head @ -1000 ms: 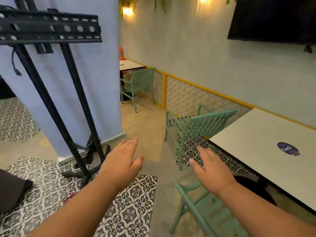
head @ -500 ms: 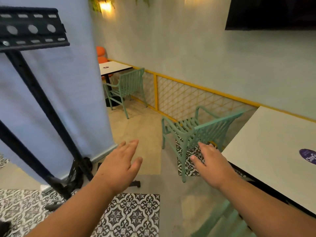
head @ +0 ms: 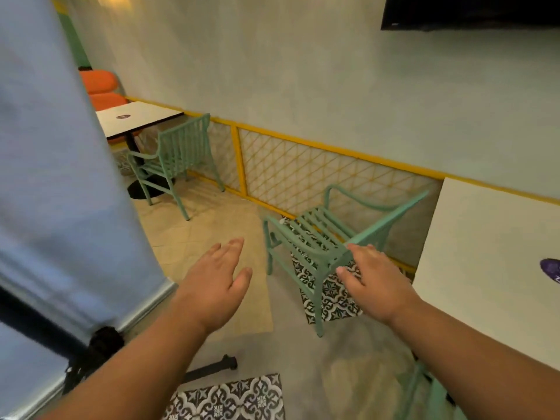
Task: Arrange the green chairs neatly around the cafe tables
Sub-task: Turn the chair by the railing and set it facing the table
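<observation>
Here, green chair [head: 318,234]: seemingly rigid, light; best taken by backrest top rail. Left hand [head: 215,283], right hand [head: 372,283] spread, holding nothing.

Near desk [head: 485,253] runs off the right edge. Its purple sticker [head: 550,269] is cut there too, text unreadable. TV [head: 469,10] is clipped at the top and right. Third green chair [head: 415,389], bottom right: blurred, cut by the bottom edge, partly behind the right forearm [head: 485,359]. Blue banner [head: 60,177] and black stand [head: 39,325] at left are motion-smeared. Far desk [head: 142,119] sits partly behind the banner, and its sticker [head: 122,116] is too small to read. Can't tell whether the right hand [head: 375,286] touches the near green chair [head: 318,228] at its top rail.
</observation>
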Motion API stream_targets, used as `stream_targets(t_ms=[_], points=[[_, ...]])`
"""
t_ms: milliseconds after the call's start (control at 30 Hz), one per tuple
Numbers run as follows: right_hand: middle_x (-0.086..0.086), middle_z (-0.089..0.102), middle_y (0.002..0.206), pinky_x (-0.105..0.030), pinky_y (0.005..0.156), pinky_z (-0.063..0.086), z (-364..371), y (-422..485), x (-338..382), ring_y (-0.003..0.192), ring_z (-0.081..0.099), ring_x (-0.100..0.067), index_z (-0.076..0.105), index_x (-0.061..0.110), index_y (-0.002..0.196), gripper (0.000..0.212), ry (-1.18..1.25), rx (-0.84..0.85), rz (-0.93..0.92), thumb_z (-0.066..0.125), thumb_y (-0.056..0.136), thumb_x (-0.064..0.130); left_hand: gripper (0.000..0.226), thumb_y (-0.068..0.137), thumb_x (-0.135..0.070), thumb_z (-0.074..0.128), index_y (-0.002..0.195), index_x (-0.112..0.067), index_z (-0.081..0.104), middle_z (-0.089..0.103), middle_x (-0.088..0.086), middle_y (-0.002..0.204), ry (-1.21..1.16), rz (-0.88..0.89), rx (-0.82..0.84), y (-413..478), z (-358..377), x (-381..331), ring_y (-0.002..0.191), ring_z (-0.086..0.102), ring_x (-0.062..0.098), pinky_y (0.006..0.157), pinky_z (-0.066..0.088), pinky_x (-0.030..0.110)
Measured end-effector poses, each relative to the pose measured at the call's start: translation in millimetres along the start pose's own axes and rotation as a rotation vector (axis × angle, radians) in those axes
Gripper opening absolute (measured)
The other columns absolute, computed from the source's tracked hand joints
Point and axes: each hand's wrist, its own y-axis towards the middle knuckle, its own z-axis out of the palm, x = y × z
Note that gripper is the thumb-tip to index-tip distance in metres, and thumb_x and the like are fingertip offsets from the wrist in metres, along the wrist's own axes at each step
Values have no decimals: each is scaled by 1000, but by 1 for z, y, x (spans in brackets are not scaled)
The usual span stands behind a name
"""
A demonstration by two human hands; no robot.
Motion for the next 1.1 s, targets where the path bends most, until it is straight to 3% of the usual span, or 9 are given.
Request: stream_targets(t_ms=[167,300,433,567,900,1033,1100], points=[[-5,42,157,-44,122,26,17,37,17,149,28,-26,31,21,156,71,49,-47,127,40,98,60,76,92,-53,21,161,-21,19,23,-2,167,10,137,48,76,-5,37,155,17,21,123,11,29],[-1,48,153,-43,120,31,23,60,23,145,35,-21,36,23,154,71,71,-67,201,37,95,64,67,101,-50,26,161,-22,17,22,-3,168,22,201,104,128,0,51,155,15,20,123,9,29],[0,41,157,-38,123,22,24,91,13,150,26,-20,33,22,156,67,85,-63,252,42,99,57,71,97,-52,24,161,-23,18,24,-2,167,4,199,147,183,21,58,155,16,20,124,12,33],[-1,44,154,-41,122,27,39,134,0,148,30,-19,34,20,155,69,110,-18,244,44,98,57,65,103,-50,27,162,-25,15,22,-4,168,14,174,176,233,54,67,155,14,18,124,9,30],[4,27,164,-28,121,7,116,260,-43,154,11,-14,20,26,159,71,184,127,224,38,99,59,59,105,-44,31,160,-23,26,30,-2,165,-15,116,201,387,177,86,154,19,22,124,13,34],[8,27,164,-34,123,14,153,289,-60,154,8,-13,18,33,157,72,147,106,270,38,96,64,60,103,-45,31,158,-21,29,34,2,164,0,151,270,452,250,102,152,24,26,125,16,38],[10,25,164,-32,122,9,174,303,-67,154,7,-11,16,32,158,75,130,116,289,35,94,66,57,104,-42,33,157,-21,32,36,3,162,-11,137,256,485,290,108,151,26,28,125,19,41]])
